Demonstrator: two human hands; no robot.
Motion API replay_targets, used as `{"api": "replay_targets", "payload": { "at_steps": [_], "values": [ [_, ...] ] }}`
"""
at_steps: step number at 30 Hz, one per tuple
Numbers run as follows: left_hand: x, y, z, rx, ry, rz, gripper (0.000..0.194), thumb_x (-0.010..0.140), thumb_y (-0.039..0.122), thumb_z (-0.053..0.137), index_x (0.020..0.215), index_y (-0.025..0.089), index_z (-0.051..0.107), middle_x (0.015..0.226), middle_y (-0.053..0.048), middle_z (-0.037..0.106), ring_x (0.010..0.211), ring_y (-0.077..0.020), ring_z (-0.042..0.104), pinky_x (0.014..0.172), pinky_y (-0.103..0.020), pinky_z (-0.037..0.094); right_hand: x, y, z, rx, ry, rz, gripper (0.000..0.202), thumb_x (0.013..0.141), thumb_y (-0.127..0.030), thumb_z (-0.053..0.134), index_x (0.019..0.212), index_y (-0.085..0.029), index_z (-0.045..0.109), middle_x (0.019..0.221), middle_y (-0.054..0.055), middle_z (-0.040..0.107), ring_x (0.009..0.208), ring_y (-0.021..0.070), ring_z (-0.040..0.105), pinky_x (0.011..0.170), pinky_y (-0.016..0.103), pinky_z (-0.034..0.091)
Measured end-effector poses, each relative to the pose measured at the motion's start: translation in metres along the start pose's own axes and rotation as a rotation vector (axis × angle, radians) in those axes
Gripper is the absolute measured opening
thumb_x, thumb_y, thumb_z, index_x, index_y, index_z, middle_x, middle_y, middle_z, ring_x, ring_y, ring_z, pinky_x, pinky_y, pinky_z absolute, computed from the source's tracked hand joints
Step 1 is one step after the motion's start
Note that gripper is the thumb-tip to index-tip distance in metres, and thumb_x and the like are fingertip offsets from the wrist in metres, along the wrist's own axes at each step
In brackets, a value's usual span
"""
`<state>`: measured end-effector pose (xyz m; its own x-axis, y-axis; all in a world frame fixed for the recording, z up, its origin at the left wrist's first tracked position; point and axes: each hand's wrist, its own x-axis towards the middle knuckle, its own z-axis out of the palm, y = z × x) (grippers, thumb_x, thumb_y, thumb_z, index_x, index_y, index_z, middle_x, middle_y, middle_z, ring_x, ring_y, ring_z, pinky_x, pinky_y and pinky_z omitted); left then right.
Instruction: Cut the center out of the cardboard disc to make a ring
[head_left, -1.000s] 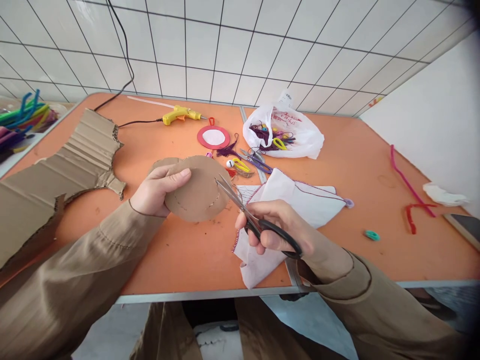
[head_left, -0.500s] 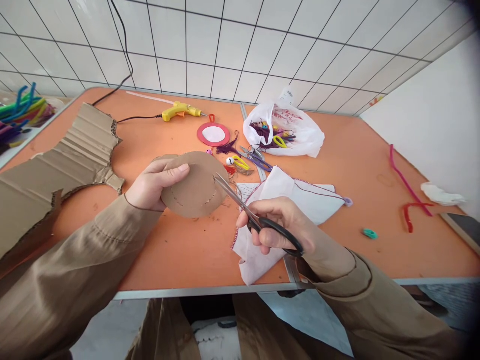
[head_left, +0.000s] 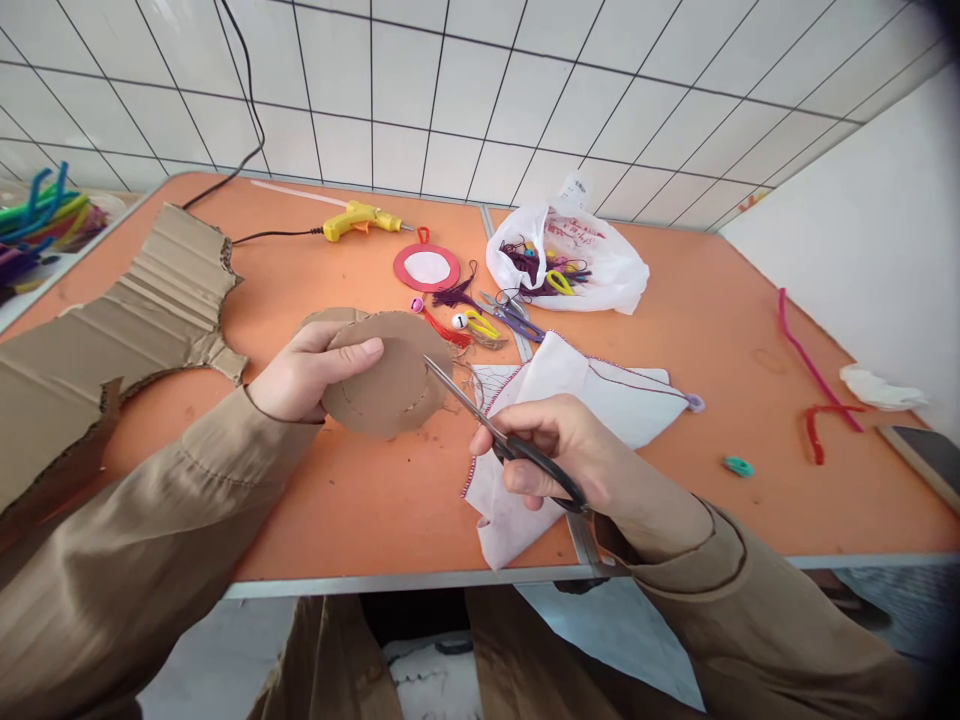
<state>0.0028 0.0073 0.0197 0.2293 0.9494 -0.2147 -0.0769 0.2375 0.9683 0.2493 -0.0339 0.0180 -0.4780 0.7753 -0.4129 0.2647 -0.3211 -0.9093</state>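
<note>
Left hand [head_left: 304,375]: pinches the round cardboard [head_left: 390,375], thumb on top, left of the frame's centre.
Right hand [head_left: 551,450]: wraps the handles of the scissors [head_left: 472,402]; blades together, tips at the cardboard's right side.
Cutting: short snips, turning the cardboard, probably keep the curve even.
Materials: smooth brown cardboard, dark broken marks; slim metal blades; limp white cloth [head_left: 517,510], lower centre.

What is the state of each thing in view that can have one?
Black-handled scissors: in the right hand, blades apparently closed.
Cardboard disc: in the left hand, face marked with broken lines.
Large cardboard: creased, edges ragged.
Glue gun: lying down, cord attached.
Plastic bag: open, colourful items inside.
White fabric: rumpled, lying loose.
Purple-handled tool: lying down, opening unclear.
</note>
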Motion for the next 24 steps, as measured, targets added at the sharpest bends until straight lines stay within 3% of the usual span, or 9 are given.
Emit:
{"api": "replay_targets", "payload": {
  "at_steps": [10, 19, 24],
  "values": [
    [-0.0009, -0.0015, 0.0011, 0.032, 0.019, 0.012, 0.029, 0.07, 0.036, 0.075, 0.089, 0.014, 0.076, 0.087, -0.01, 0.076, 0.082, -0.0295, 0.071, 0.065, -0.034, 0.057, -0.0046, -0.0097, 0.0024, -0.036, 0.011, 0.057, 0.046, 0.057, -0.048, 0.083, 0.077, -0.012, 0.062, 0.054, -0.006, 0.049, 0.04, 0.005, 0.046, 0.037, 0.016, 0.035],
    [0.0002, -0.0029, 0.004, -0.074, 0.017, -0.04, 0.035, 0.072, 0.036, 0.072, 0.097, 0.011, 0.075, 0.101, -0.015, 0.075, 0.093, -0.034, 0.071, 0.072, -0.039, 0.059, -0.0033, -0.0018, 0.0014, -0.074, 0.0, -0.014, 0.026, 0.067, -0.034, 0.075, 0.077, -0.014, 0.061, 0.053, -0.004, 0.052, 0.043, 0.0056, 0.042, 0.038, 0.016, 0.033],
    [0.0034, -0.0047, 0.0012, -0.14, 0.048, -0.078, 0.025, 0.071, 0.034, 0.074, 0.085, 0.013, 0.076, 0.087, -0.011, 0.077, 0.082, -0.0277, 0.072, 0.064, -0.031, 0.058, -0.0026, -0.0011, 0.0015, -0.049, -0.012, -0.037, 0.029, 0.066, -0.036, 0.076, 0.076, -0.014, 0.061, 0.051, -0.006, 0.048, 0.041, 0.0053, 0.04, 0.037, 0.017, 0.032]
  ]
}}
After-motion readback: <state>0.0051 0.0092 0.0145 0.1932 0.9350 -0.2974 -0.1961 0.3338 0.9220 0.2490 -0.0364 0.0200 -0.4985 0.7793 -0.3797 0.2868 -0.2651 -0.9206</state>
